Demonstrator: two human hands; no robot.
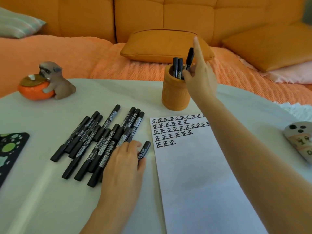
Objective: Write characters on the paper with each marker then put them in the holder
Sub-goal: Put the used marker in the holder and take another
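Two black markers (177, 68) already stand upright in the orange ribbed cylindrical holder (175, 93) at the far side of the white table (42, 191), and the person's right hand (200, 81) is up at its rim with a third black marker (189, 58) pinched between thumb and fingers, tilted slightly, its lower end at the holder's mouth; the index finger sticks straight up. Whether that marker's tip is already inside the holder I cannot tell, as the hand hides it. Just in front of the holder lies the white sheet of paper (199, 183), with five rows of the same bold black character (172, 130) along its top part, the right forearm crossing over the ends of the rows. Left of the paper a loose heap of black capped markers (94, 141) is spread on the table. The left hand (123, 164) rests palm down on the heap's right edge, fingers closed around one marker (144, 152) nearest the paper. At the far left sits a brown dog figurine hugging an orange bowl (47, 81)
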